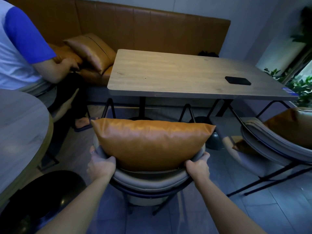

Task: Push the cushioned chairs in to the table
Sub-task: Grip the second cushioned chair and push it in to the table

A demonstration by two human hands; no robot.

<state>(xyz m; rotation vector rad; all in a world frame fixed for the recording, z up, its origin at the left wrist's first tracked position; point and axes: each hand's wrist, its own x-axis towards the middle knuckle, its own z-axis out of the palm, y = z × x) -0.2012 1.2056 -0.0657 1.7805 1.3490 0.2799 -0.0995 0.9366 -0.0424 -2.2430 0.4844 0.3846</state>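
A grey padded chair (148,181) with black metal legs stands in front of me, its curved backrest facing me. An orange leather cushion (152,142) leans upright in its seat. My left hand (101,164) grips the backrest's left end and my right hand (197,166) grips its right end. The chair's front reaches just under the near edge of the rectangular wooden table (177,76). A second grey chair (273,149) with an orange cushion (290,127) stands at the right, angled and apart from the table.
A dark phone (238,80) lies on the table's right side. An orange bench (135,29) with cushions runs behind it. A person in a white and blue shirt (18,48) bends over the bench at left. A round table (20,132) and a black stool (42,200) stand at near left. Plants (302,85) are at right.
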